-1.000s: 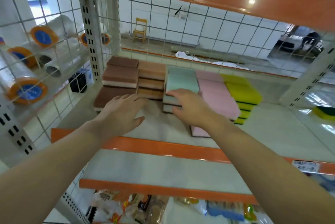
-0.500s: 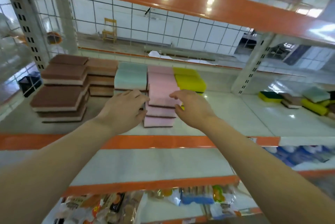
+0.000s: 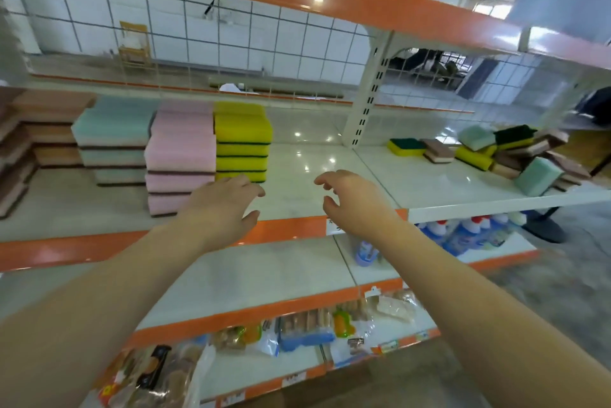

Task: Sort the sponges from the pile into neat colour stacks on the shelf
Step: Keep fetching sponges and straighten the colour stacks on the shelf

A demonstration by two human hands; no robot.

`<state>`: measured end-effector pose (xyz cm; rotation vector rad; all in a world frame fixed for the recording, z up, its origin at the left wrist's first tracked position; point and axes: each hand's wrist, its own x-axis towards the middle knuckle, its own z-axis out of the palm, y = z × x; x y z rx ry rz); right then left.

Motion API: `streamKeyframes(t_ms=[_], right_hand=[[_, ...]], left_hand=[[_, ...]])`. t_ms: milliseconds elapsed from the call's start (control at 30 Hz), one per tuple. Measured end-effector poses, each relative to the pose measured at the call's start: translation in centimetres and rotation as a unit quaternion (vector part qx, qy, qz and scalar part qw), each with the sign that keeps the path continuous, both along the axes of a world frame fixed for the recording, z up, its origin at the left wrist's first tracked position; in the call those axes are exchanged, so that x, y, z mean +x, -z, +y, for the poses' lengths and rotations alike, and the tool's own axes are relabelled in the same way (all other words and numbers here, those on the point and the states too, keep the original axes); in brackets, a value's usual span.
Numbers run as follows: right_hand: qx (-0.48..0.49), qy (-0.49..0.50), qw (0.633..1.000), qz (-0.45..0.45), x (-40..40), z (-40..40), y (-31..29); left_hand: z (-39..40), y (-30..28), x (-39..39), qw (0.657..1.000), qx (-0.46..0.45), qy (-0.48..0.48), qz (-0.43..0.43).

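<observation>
The white shelf [image 3: 307, 173] carries brown [image 3: 49, 130], green [image 3: 112, 140], pink [image 3: 180, 159] and yellow stacks [image 3: 243, 146]; a loose pile [image 3: 515, 153], perhaps a dozen sponges, lies right.

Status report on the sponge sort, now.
Left hand and right hand open, holding nothing. Colour stacks standing left; unsorted pile waits on the right. Bare shelf between, nothing in the way.

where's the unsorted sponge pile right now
In the head view the loose pile of mixed sponges lies on the white shelf's far right, beyond the white upright post, well right of the yellow stack.
</observation>
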<state>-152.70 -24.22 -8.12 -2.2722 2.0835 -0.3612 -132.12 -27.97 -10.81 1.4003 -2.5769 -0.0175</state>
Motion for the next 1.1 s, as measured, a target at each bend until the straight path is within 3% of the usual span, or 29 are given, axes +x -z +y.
streamKeyframes(t_ms=[533,1100], right_hand=[[0.028,0.15,0.988,-0.031,-14.6,7.3,0.8],[0.041,0.25,0.967,-0.028,-26.4,4.6,1.3]], left_hand=[[1.7,0.7,-15.8,0.992,0.008,0.114,-0.049],[-4.3,-0.5,-29.0,0.973,0.01,0.218,-0.078]])
